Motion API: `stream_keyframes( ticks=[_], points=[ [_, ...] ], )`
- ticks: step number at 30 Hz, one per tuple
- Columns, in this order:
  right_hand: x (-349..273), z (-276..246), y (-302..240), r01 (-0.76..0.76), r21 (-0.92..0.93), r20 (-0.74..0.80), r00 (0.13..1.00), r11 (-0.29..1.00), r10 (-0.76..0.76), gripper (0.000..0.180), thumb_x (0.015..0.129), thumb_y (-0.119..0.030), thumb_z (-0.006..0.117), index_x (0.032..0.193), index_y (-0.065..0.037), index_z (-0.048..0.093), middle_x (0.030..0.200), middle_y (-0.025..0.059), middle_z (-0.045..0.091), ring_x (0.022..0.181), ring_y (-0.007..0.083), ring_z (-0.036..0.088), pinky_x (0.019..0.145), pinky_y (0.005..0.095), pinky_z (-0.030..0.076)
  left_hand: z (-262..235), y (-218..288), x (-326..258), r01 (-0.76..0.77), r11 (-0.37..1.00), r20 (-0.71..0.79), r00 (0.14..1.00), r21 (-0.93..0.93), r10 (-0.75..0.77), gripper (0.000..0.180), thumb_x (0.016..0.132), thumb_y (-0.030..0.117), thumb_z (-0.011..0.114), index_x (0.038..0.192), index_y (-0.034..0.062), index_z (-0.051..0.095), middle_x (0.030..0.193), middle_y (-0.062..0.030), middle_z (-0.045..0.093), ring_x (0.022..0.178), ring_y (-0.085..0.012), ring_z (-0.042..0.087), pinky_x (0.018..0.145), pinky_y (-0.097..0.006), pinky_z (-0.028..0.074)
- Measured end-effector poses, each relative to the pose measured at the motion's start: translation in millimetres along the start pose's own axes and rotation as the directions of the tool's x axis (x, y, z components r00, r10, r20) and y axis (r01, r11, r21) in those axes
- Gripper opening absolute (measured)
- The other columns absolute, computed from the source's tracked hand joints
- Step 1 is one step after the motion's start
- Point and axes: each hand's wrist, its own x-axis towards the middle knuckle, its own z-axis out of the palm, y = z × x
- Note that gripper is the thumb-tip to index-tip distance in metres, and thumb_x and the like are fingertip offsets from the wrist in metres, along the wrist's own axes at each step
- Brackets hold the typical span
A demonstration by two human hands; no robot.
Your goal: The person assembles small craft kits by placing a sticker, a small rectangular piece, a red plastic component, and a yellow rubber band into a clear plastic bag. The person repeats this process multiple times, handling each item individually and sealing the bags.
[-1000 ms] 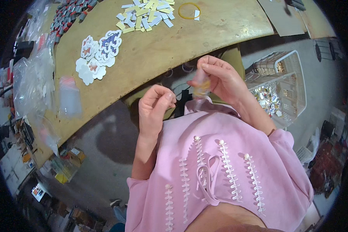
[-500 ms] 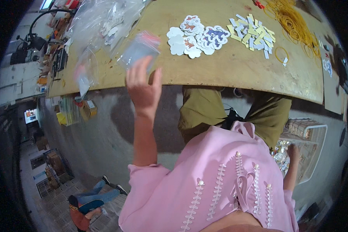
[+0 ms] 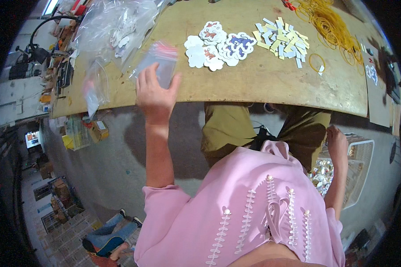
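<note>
My left hand (image 3: 157,94) is over the near edge of a stack of clear zip bags (image 3: 164,55) with pink-red tops. Its fingers are spread and its thumb stands apart; whether the fingertips touch the bags is hard to tell. At the table's right side, below its edge, my right hand (image 3: 337,139) is raised beside my knee with the fingers curled in. Whatever it holds, if anything, is hidden. Below that hand, shiny foil-like packets (image 3: 321,174) lie by a white plastic basket (image 3: 362,167).
On the table (image 3: 236,89) lie flower-shaped printed cutouts (image 3: 218,44), a heap of yellow and white strips (image 3: 283,39) and yellow rubber bands (image 3: 327,22). Large clear plastic bags (image 3: 116,31) cover the back left. A person (image 3: 109,240) is on the floor at lower left.
My right hand has risen from the shiny packets toward the table edge. My left hand stays by the zip bags, its fingers slightly lower on them. The whole view has shifted a little.
</note>
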Motion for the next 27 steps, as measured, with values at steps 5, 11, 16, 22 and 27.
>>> stream_keyframes(
  ticks=[5,11,16,22,27],
  points=[
    [14,-20,-71,0.132,0.014,-0.045,0.99,0.991,-0.132,0.015,0.101,-0.008,0.059,0.11,-0.003,0.069,0.099,0.0256,0.072,0.093,0.0485,0.071,0.076,0.0529,0.057,2,-3,4,-0.092,0.995,0.044,0.995,0.042,0.09,0.016,0.093,0.017,0.077,0.107,0.0092,0.073,0.1,-0.0082,0.071,0.09,-0.032,0.069,0.08,-0.041,0.057],
    [14,-12,-109,0.282,0.224,0.005,0.957,0.933,-0.29,0.019,0.096,0.001,0.059,0.112,-0.001,0.069,0.1,0.0226,0.074,0.094,0.0436,0.072,0.08,0.0492,0.059,11,-31,-8,0.226,0.834,0.08,0.973,-0.503,-0.216,0.009,0.094,0.007,0.075,0.103,0.0051,0.073,0.098,-0.0089,0.076,0.08,-0.0279,0.072,0.074,-0.037,0.058],
    [15,-21,-149,0.339,0.552,0.006,0.912,0.762,-0.41,0.014,0.094,0.007,0.065,0.107,0.002,0.07,0.094,0.0173,0.075,0.089,0.0301,0.076,0.078,0.0374,0.06,9,-16,-12,0.187,0.811,-0.11,0.949,-0.555,-0.294,0.007,0.093,0.003,0.075,0.099,0.0048,0.073,0.098,-0.0072,0.076,0.086,-0.0242,0.072,0.079,-0.035,0.058],
    [23,-20,-185,0.436,0.676,-0.098,0.852,0.594,-0.514,0.01,0.094,-0.003,0.071,0.103,-0.001,0.068,0.092,0.0169,0.073,0.083,0.0368,0.072,0.074,0.0409,0.058,7,-16,-7,-0.11,0.973,-0.019,0.994,-0.205,0.108,0.01,0.094,0.005,0.077,0.093,0.0052,0.067,0.092,-0.0064,0.072,0.084,-0.0236,0.066,0.073,-0.041,0.052],
    [19,-12,-188,0.365,0.748,-0.05,0.864,0.555,-0.501,0.007,0.097,-0.003,0.069,0.104,-0.001,0.067,0.088,0.0154,0.073,0.078,0.0305,0.074,0.071,0.0382,0.059,2,-39,-1,0.236,0.891,0.216,0.963,-0.387,-0.161,0.011,0.098,0.008,0.076,0.094,0.0042,0.067,0.089,-0.0037,0.07,0.069,-0.0155,0.059,0.069,-0.031,0.051]
  ],
)
